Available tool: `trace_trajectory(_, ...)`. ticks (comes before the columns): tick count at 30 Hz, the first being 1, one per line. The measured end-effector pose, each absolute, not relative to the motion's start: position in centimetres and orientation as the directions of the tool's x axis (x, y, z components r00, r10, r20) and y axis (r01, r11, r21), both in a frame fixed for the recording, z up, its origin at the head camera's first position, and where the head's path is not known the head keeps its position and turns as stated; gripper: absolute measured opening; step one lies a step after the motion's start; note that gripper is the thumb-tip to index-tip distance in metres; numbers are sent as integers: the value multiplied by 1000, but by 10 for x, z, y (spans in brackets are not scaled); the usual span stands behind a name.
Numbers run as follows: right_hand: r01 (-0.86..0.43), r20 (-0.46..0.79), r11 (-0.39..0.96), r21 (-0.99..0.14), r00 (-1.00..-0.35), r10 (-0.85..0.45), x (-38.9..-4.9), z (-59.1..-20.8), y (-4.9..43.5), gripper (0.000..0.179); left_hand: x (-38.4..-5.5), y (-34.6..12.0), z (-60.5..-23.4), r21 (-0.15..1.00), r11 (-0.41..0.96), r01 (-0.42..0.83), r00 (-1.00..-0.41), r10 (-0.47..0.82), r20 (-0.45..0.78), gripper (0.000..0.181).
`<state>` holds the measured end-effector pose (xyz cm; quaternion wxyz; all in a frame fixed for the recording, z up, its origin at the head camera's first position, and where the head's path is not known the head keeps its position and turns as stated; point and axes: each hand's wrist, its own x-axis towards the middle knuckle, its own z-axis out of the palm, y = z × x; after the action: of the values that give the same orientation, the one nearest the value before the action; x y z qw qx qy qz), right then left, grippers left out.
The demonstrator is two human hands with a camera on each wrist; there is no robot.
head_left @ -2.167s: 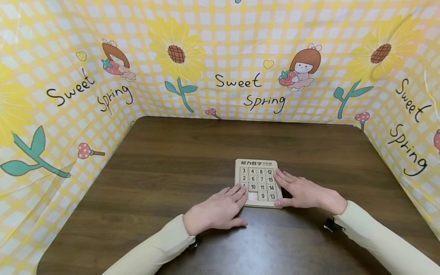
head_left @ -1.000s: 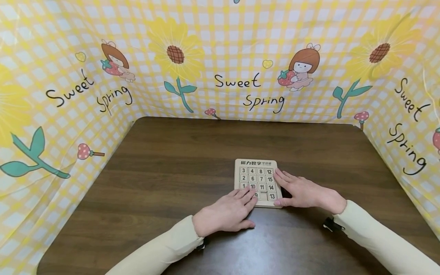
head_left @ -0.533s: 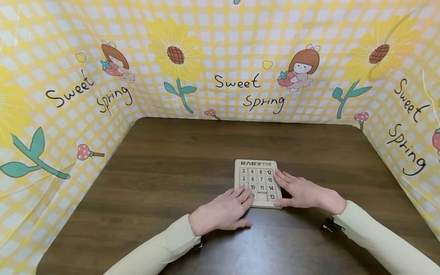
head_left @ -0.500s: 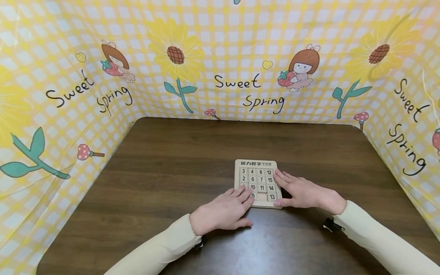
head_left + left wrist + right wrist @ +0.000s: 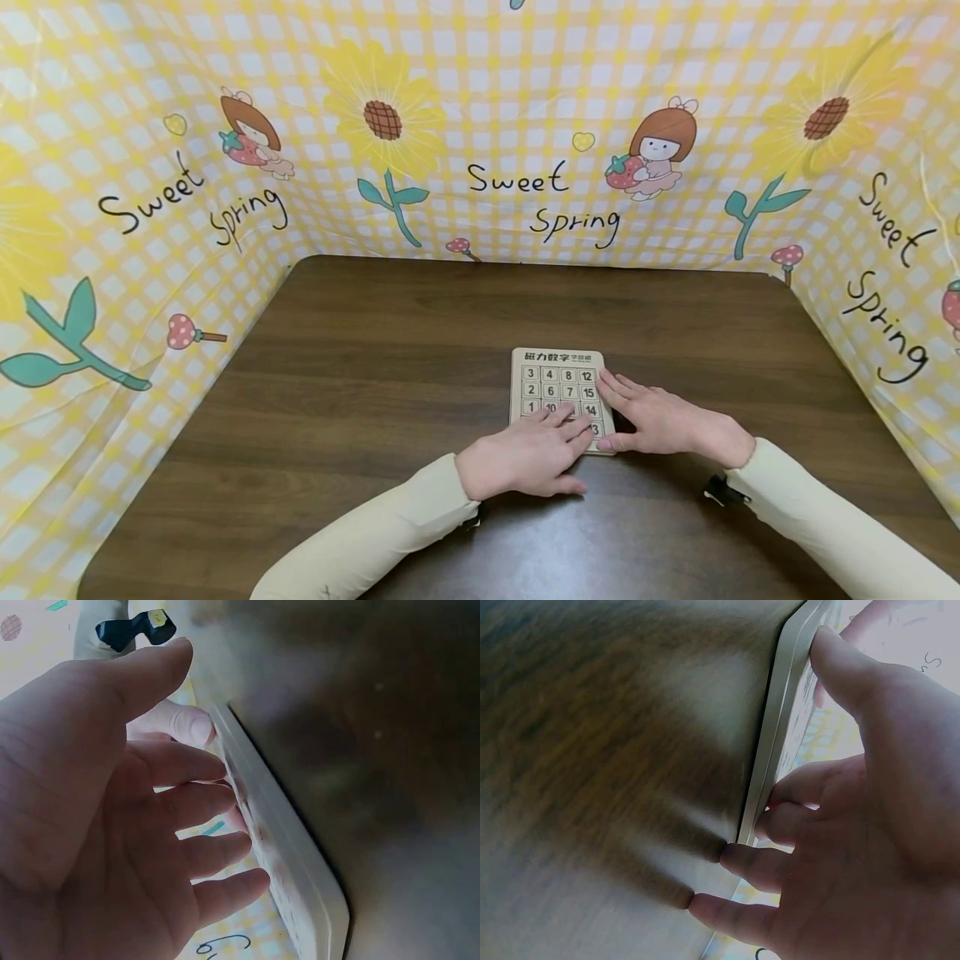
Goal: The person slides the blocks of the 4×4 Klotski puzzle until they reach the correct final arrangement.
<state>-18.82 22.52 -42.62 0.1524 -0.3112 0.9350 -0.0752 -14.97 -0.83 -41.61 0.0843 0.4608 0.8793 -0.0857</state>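
Note:
A wooden sliding number puzzle (image 5: 551, 375) lies flat on the table, its numbered tiles in a square grid. My left hand (image 5: 528, 457) reaches over the puzzle's lower part, fingertips resting on the tiles and covering most of the bottom row and tile 11. In the left wrist view its fingers (image 5: 217, 847) are nearly straight against the board's face. My right hand (image 5: 663, 421) stays at the right side, its thumb on the near right corner and fingertips along the upper right edge. In the right wrist view, two fingertips touch the table beside the board (image 5: 776, 727).
The dark wood-grain table (image 5: 360, 367) extends around the puzzle. A yellow checked cloth (image 5: 495, 92) printed with sunflowers encloses its back and both sides. Each sleeve cuff carries a black strap, such as the right strap (image 5: 726, 490).
Tile 9 slid one place left, shifting the gap from the second to the third column. My left hand has since moved right across the bottom rows. The right hand has stayed put.

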Motion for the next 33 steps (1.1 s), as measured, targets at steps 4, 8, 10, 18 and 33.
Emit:
trace_trajectory(4, -565, -232, 790, -236, -757, -611, -188, -426, 225, 95, -151, -4, -418, -81, 563, 822, -563, 786, -254, 74)
trace_trajectory(8, -567, -228, 789, -236, -757, -612, -188, -426, 225, 96, -151, -4, -418, -90, 561, 823, -564, 785, -258, 74)
trace_trajectory(10, -566, -229, 790, -236, -758, -611, -188, -426, 225, 96, -151, -5, -418, -93, 557, 825, -561, 789, -252, 74)
trace_trajectory(18, -560, -236, 791, -244, -757, -609, -189, -425, 224, 95, -150, -14, -419, -81, 563, 823, -564, 789, -242, 74)
trace_trajectory(33, -559, -237, 795, -235, -760, -605, -189, -424, 225, 96, -151, -31, -414, -54, 592, 804, -584, 770, -258, 72)
